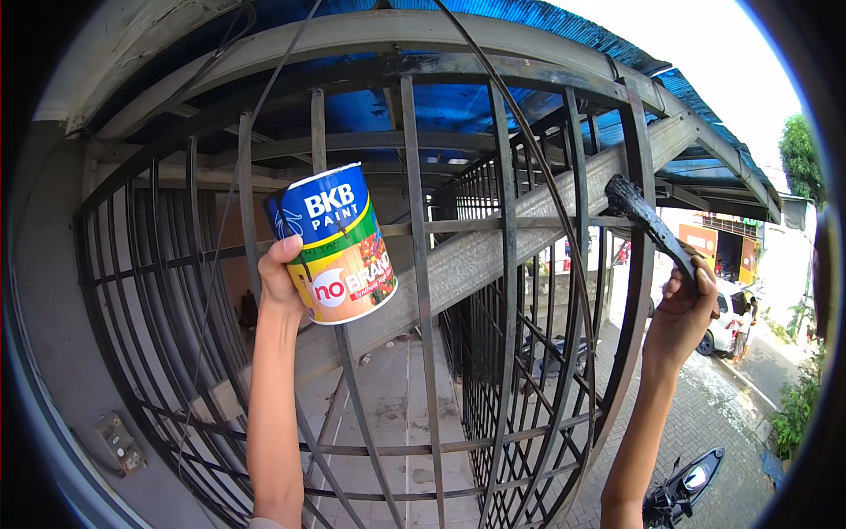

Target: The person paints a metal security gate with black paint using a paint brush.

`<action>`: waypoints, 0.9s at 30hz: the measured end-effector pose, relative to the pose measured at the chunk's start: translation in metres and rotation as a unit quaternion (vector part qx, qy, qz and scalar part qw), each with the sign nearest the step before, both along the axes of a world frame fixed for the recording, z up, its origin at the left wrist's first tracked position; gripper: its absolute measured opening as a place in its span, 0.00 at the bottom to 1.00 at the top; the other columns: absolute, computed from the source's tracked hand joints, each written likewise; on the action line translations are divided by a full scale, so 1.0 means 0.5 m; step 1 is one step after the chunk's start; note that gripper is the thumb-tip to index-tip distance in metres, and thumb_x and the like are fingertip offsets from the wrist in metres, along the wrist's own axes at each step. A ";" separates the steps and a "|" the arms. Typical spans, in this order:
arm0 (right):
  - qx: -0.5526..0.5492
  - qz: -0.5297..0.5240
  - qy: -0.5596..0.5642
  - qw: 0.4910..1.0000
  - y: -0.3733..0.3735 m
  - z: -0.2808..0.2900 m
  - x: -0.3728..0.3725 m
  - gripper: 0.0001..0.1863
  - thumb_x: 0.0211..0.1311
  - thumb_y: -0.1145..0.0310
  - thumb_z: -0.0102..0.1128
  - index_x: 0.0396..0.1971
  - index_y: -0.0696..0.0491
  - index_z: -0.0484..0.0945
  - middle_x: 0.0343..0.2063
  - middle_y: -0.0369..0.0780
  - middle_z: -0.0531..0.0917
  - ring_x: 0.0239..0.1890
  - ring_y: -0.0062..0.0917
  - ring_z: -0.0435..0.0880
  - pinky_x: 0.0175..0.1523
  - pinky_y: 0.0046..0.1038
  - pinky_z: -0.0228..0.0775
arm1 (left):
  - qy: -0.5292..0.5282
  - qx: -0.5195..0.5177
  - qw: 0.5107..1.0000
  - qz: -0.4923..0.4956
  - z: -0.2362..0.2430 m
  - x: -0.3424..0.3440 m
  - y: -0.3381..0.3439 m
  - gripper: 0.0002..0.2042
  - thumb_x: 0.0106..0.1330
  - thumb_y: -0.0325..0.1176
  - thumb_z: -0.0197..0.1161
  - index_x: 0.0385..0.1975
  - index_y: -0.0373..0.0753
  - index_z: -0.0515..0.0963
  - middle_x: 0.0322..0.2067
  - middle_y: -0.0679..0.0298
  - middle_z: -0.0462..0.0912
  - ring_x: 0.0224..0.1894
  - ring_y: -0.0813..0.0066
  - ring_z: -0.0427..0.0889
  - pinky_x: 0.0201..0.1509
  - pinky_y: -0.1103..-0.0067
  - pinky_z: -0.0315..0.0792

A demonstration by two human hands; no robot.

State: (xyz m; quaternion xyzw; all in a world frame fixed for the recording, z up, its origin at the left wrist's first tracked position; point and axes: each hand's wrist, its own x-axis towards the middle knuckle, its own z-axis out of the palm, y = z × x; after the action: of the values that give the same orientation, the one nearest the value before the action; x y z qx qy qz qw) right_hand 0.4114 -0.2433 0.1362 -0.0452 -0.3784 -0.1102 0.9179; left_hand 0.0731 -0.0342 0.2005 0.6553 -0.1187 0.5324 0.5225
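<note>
My left hand point(280, 275) is raised left of centre, gripping a paint can point(357, 234) by its left side. The can is blue, green and yellow, with a dark drip down its side; it tilts a little, and its contents are hidden from here. On the right, my right hand point(680, 304) holds a paintbrush point(654, 227) by its handle. Its bristles, coated in wet black paint, point up and left, in front of the thick upright point(636, 150) of a dark metal grille point(412, 167). Whether they touch the metal, I cannot tell.
A grey metal beam point(476, 242) slants across behind the bars. Loose cables point(520, 123) hang in front of them. Blue roofing point(458, 106) is overhead. Lower right are a motorbike point(683, 485) and paving point(617, 432); farther off, a white car point(724, 317) and a person point(746, 326).
</note>
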 end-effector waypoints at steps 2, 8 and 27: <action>-0.006 0.005 -0.011 1.000 -0.012 -0.030 0.012 0.14 0.61 0.67 0.45 0.40 0.60 0.72 0.23 0.40 0.78 0.22 0.18 0.74 0.29 0.17 0.64 | -0.015 0.003 0.999 0.038 0.002 0.004 -0.002 0.32 0.42 0.47 0.64 0.47 0.32 0.70 0.40 0.54 0.79 0.40 0.64 0.80 0.46 0.73 0.74; 0.005 0.013 -0.015 1.000 -0.062 -0.074 0.008 0.13 0.60 0.67 0.46 0.40 0.58 0.73 0.24 0.39 0.76 0.24 0.16 0.72 0.31 0.15 0.62 | 0.001 0.032 0.999 0.044 0.015 0.015 0.004 0.31 0.44 0.47 0.64 0.46 0.31 0.71 0.39 0.53 0.79 0.39 0.65 0.80 0.45 0.73 0.75; -0.032 0.114 -0.011 0.993 -0.067 -0.136 -0.076 0.13 0.61 0.67 0.47 0.40 0.59 0.73 0.23 0.38 0.76 0.23 0.15 0.72 0.30 0.14 0.62 | 0.079 0.044 0.989 0.118 0.019 0.020 -0.016 0.29 0.42 0.48 0.65 0.41 0.32 0.71 0.33 0.55 0.79 0.34 0.69 0.81 0.39 0.76 0.77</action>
State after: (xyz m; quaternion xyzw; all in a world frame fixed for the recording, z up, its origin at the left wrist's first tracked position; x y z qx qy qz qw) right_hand 0.3733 -0.2769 0.0683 -0.0296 -0.3946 0.0071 0.9183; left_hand 0.0832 -0.0422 0.2099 0.7269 -0.0223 0.5310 0.4350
